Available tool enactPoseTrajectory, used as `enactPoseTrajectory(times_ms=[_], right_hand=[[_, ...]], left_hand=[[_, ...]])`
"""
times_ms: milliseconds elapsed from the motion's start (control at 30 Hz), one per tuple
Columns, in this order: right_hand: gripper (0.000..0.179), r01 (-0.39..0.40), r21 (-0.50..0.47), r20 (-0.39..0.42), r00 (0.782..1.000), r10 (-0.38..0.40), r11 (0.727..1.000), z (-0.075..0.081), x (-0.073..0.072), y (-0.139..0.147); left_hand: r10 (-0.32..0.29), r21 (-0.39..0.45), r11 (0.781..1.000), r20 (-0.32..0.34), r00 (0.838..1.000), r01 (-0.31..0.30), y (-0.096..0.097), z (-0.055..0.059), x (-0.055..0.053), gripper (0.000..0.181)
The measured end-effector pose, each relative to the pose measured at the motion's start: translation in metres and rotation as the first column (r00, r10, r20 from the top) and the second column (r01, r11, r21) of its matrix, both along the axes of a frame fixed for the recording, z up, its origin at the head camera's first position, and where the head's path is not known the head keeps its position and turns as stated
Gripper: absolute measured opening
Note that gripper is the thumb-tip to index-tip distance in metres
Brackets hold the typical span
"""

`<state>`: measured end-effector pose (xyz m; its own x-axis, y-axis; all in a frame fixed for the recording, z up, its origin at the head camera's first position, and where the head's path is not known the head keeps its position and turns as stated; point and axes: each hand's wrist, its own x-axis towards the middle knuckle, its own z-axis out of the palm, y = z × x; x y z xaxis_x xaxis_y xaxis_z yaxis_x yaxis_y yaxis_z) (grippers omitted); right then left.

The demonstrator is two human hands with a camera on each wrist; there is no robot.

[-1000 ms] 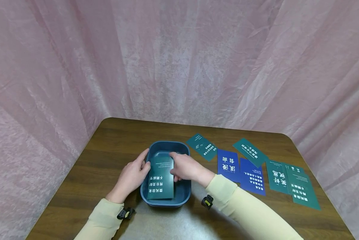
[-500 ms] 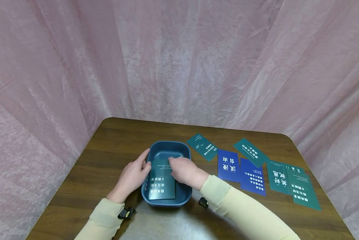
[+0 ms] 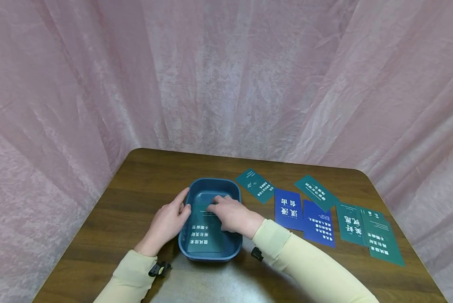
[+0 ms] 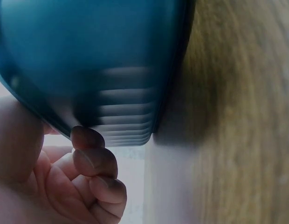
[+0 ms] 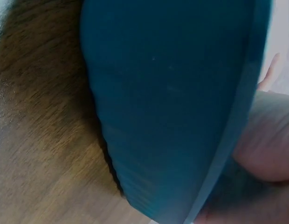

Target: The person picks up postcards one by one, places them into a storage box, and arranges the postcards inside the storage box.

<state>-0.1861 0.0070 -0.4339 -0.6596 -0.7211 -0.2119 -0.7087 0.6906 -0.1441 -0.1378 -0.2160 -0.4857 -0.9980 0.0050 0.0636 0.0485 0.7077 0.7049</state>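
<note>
A dark blue plastic box with rounded corners sits on the table, and a green card with white print lies inside it. My left hand grips the box's left wall at the rim; in the left wrist view its fingers curl beside the ribbed outer wall. Over the right part of the card, inside the box, is my right hand, with its fingers loose and spread near the card's upper edge. From the right wrist, the box's outer wall hides most of that hand.
To the right of the box, several printed cards lie on the wooden table: a green card, a blue card, another blue card and more green cards, some overlapping. A pink curtain hangs behind.
The green card has gone from the right hand's pinch to lying lower inside the box. My right hand's fingers have loosened and spread. The left hand and box have barely shifted.
</note>
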Motion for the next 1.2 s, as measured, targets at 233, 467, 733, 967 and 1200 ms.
enactPoseTrajectory(times_ms=[233,467,733,967,1200], right_hand=[[0.059,-0.036,0.022,0.01,0.999,0.036,0.999,-0.004,-0.006,0.0],[0.053,-0.073,0.011,0.007,0.997,0.073,0.997,-0.005,-0.01,0.001],[0.049,-0.089,0.006,0.001,0.996,0.089,0.996,-0.007,-0.011,0.001],[0.044,-0.083,-0.018,-0.009,0.997,0.082,0.996,-0.01,-0.014,0.0],[0.045,-0.081,-0.018,-0.01,0.997,0.081,0.997,-0.01,-0.015,0.0]], left_hand=[[-0.006,0.011,1.0,0.017,1.0,0.005,0.001,0.0,-0.001,0.062],[-0.008,0.003,1.0,0.003,1.0,0.008,0.0,-0.001,0.0,0.061],[-0.004,0.007,1.0,0.019,1.0,0.004,0.0,-0.002,0.0,0.062],[-0.006,0.018,1.0,0.019,1.0,0.005,0.0,-0.001,0.0,0.062],[-0.007,0.015,1.0,0.024,1.0,0.007,0.001,-0.003,-0.001,0.063]])
